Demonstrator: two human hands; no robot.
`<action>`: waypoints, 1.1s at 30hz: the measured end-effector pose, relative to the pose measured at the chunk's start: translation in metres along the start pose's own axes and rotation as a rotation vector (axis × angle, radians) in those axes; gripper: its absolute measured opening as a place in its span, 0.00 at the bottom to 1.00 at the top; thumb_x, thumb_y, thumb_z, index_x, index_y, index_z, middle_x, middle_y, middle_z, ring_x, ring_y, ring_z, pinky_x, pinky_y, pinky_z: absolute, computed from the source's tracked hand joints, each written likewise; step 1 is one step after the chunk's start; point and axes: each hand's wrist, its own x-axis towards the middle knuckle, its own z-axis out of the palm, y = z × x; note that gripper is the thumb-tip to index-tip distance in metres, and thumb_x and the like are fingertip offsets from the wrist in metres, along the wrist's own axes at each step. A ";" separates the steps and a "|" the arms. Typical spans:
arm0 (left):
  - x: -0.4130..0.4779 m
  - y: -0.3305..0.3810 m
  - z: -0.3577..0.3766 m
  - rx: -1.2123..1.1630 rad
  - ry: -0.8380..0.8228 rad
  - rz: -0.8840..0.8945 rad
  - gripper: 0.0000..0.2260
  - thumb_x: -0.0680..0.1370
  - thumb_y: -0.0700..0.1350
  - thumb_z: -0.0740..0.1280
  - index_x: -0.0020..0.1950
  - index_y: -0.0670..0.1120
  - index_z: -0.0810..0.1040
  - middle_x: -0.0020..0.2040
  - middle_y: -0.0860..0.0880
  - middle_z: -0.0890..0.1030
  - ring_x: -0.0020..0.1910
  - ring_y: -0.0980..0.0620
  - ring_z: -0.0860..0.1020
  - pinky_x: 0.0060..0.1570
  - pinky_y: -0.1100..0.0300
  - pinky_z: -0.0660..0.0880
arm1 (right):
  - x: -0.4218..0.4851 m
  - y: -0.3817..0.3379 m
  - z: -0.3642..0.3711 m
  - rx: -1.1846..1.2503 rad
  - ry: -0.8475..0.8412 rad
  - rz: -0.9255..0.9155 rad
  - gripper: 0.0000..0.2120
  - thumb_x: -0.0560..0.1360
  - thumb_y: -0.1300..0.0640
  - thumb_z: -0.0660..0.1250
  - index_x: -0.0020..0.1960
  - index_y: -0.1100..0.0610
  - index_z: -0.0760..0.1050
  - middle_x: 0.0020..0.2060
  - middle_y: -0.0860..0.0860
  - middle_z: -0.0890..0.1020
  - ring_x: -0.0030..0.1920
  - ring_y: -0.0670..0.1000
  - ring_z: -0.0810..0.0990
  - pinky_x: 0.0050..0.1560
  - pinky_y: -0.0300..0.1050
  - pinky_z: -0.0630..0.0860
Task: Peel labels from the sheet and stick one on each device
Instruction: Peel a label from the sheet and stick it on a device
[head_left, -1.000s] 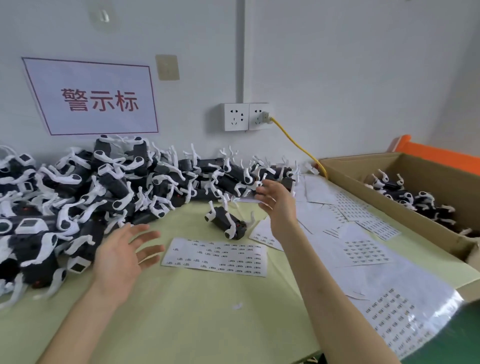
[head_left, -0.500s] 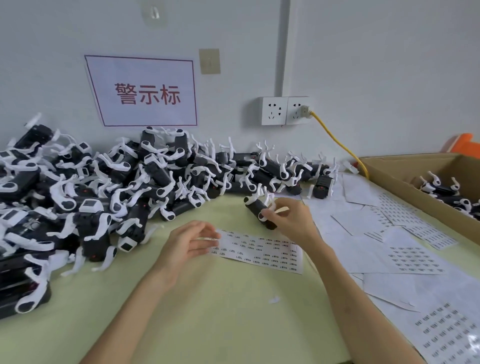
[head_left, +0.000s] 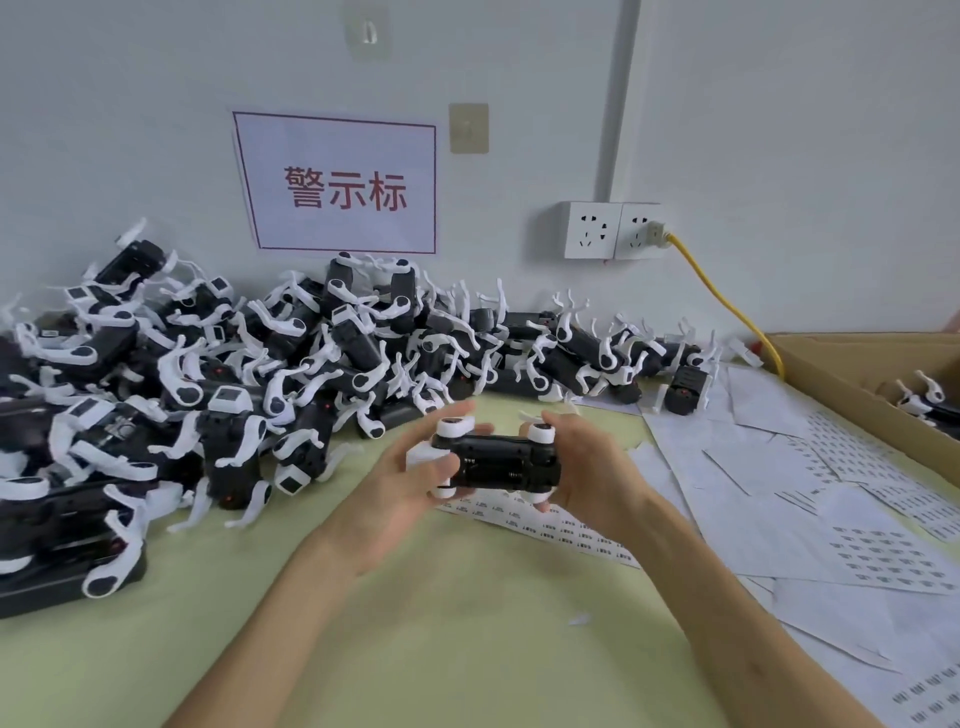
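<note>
A black device (head_left: 498, 463) with white arms is held level above the table in both hands. My left hand (head_left: 410, 486) grips its left end, thumb on top. My right hand (head_left: 592, 467) grips its right end. Under the hands lies the label sheet (head_left: 566, 530) with rows of small printed labels, partly hidden by my hands. A large heap of similar black-and-white devices (head_left: 249, 384) fills the table's left and back.
Used backing sheets (head_left: 810, 499) cover the table on the right. An open cardboard box (head_left: 841, 395) with devices inside stands at the far right. A yellow cable (head_left: 727, 306) runs from the wall socket (head_left: 613, 231) down to the table.
My right hand has lifted the device off the table and brought it nearer. My left hand left the label sheet and took hold of the device's left end.
</note>
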 end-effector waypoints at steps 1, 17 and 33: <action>-0.001 0.000 0.001 0.016 -0.066 0.004 0.37 0.69 0.53 0.80 0.76 0.53 0.71 0.68 0.42 0.79 0.65 0.41 0.79 0.62 0.50 0.77 | 0.001 0.001 0.002 0.032 -0.005 0.012 0.17 0.74 0.45 0.64 0.45 0.59 0.76 0.38 0.56 0.81 0.32 0.55 0.78 0.26 0.43 0.73; 0.003 -0.008 0.014 -0.115 0.199 -0.100 0.28 0.76 0.54 0.74 0.69 0.39 0.74 0.60 0.37 0.84 0.46 0.40 0.85 0.47 0.52 0.83 | 0.000 0.015 0.003 -0.782 0.274 -0.390 0.22 0.74 0.44 0.70 0.68 0.40 0.75 0.63 0.35 0.78 0.65 0.37 0.75 0.59 0.35 0.74; 0.010 -0.021 -0.001 0.664 0.517 -0.043 0.15 0.80 0.49 0.71 0.65 0.53 0.74 0.62 0.51 0.80 0.53 0.54 0.82 0.51 0.57 0.78 | 0.005 0.019 0.004 -0.908 0.608 -0.551 0.15 0.74 0.42 0.66 0.57 0.47 0.76 0.48 0.42 0.78 0.48 0.42 0.77 0.43 0.31 0.72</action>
